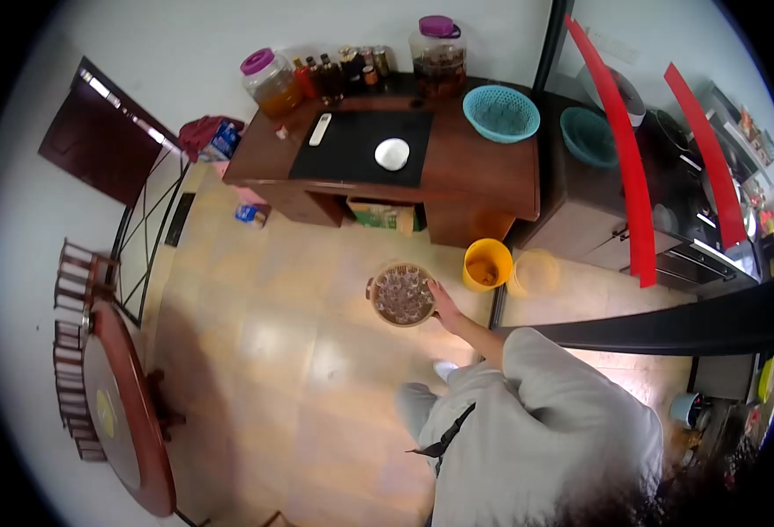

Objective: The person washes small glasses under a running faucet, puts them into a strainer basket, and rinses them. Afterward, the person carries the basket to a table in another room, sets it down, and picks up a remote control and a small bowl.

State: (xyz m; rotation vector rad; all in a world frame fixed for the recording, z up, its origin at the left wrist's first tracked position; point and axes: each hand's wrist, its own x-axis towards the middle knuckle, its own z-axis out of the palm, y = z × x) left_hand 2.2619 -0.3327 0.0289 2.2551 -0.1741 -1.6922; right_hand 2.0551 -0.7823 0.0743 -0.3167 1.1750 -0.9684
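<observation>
My right hand (442,307) is closed on the right side of a round, tan-rimmed pot (402,295), held out above the tiled floor. A small handle sticks out on the pot's far left side. Inside are shiny, greyish-brown, clumpy contents that I cannot identify. My left hand does not show; my body in a light grey shirt fills the lower right. Nearest the pot is a yellow bucket (487,265) with something brownish in it. It stands on the floor beyond my right hand.
A wooden desk (475,189) carries a turquoise basket (502,114), a white bowl (392,155), jars and bottles. A glass partition with red strips (628,167) and a dark rail (650,328) borders the kitchen counter. A round table (132,413) and chairs stand left.
</observation>
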